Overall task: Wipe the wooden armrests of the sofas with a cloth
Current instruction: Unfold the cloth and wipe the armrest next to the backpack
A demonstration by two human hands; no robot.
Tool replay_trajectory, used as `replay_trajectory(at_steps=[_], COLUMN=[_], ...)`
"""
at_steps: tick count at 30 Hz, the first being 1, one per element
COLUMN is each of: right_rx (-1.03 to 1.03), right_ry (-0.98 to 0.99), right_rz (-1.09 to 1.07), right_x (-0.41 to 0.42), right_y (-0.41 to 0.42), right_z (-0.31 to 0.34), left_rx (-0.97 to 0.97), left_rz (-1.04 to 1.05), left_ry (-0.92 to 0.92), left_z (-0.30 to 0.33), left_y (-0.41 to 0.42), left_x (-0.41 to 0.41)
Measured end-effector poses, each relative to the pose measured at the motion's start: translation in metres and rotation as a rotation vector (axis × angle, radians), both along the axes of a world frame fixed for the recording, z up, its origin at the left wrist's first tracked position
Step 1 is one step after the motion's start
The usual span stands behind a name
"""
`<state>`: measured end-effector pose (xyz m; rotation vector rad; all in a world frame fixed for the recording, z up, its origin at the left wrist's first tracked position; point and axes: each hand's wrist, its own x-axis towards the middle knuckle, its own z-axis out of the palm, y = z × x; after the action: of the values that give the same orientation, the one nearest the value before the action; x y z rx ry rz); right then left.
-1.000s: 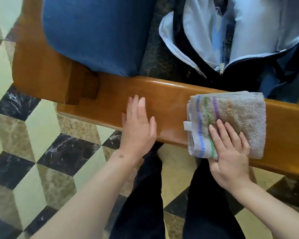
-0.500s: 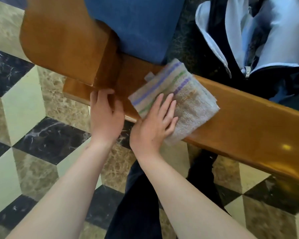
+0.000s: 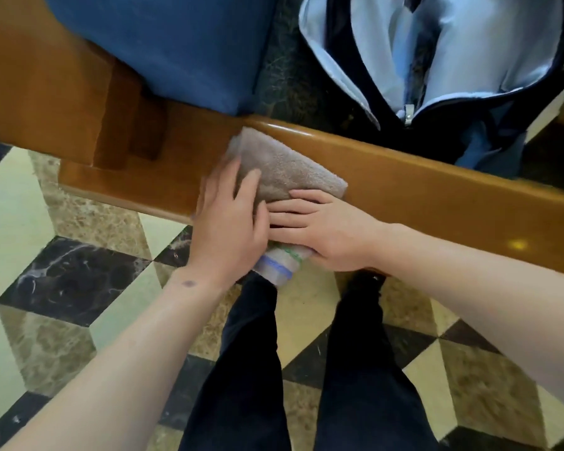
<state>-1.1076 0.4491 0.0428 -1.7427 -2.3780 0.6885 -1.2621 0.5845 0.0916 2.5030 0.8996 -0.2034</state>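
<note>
- One cloth (image 3: 284, 167) is what I can see: a grey-beige terry towel, folded, draped over the wooden armrest (image 3: 437, 187), with its lower end hanging off the near edge and showing blue and green stripes.
- Two hands are on it. My left hand (image 3: 228, 229) lies flat with fingers spread, palm pressing the cloth's left part against the near face of the armrest; the fingers are extended, not curled round the fabric.
- My right hand (image 3: 326, 229) comes in from the right, fingers straight and close together, laid across the cloth's lower part and touching the left hand; whether its thumb pinches the hanging end I cannot tell.
- The armrest is glossy orange-brown wood, running from lower left up to the right edge, with a bright glint near the right.
- Behind it, one blue cushion (image 3: 163, 50) sits against the wooden frame at upper left.
- One dark bag with pale blue lining (image 3: 443, 60) lies open on the seat at upper right, just past the armrest.
- Between cushion and bag a strip of dark patterned upholstery (image 3: 280, 83) shows.
- Two dark trouser legs (image 3: 355, 369) stand below the hands on a floor (image 3: 62, 271) of black, cream and brown marble tiles.
- The hands hide the cloth's middle.
</note>
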Motion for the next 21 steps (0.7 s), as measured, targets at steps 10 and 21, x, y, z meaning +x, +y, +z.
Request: replay_trajectory(at_steps=[10,21], right_rx=[-0.112,-0.151], right_ry=[-0.140,-0.079], right_rz=[-0.424,-1.053], right_x=[0.114,0.112], right_y=[-0.198,-0.339], right_z=[0.013,0.016], left_rx=[-0.008,-0.048], left_rz=[-0.561,-0.776], left_ry=[-0.013,0.035], left_z=[0.001,-0.005], left_y=[-0.156,-0.274], left_x=[0.089,0.187])
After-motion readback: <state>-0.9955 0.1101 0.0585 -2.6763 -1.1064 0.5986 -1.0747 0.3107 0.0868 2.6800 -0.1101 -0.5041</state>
